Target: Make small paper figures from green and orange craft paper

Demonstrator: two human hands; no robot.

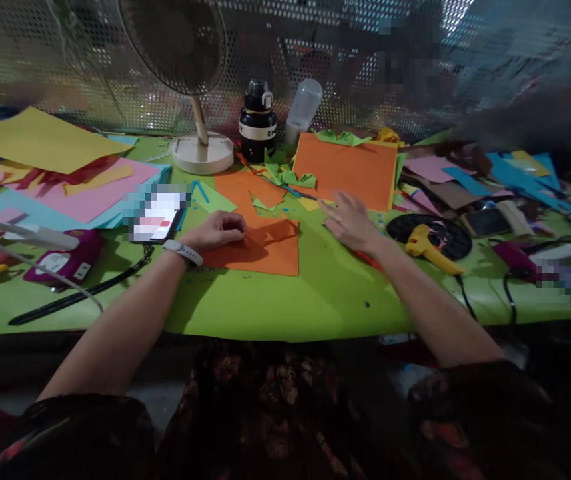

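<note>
My left hand (218, 231), with a pale wristband, is closed with thumb and fingers pinched at an orange paper sheet (275, 257). The sheet lies on the green table, with a raised or folded part along its upper side. My right hand (348, 220) is apart from that sheet, to its right, slightly blurred, its fingers stretched out. Near those fingertips is a thin dark tool (308, 195), its kind unclear, beside green paper scraps (288, 175). Something red, partly hidden, lies under my right wrist.
A fan (202, 153), a black bottle (258, 123) and a clear bottle (305, 107) stand at the back. A phone (158, 217) and colored sheets (110, 190) lie left. A yellow glue gun (432, 250) rests on a black round tray (398, 228) at right.
</note>
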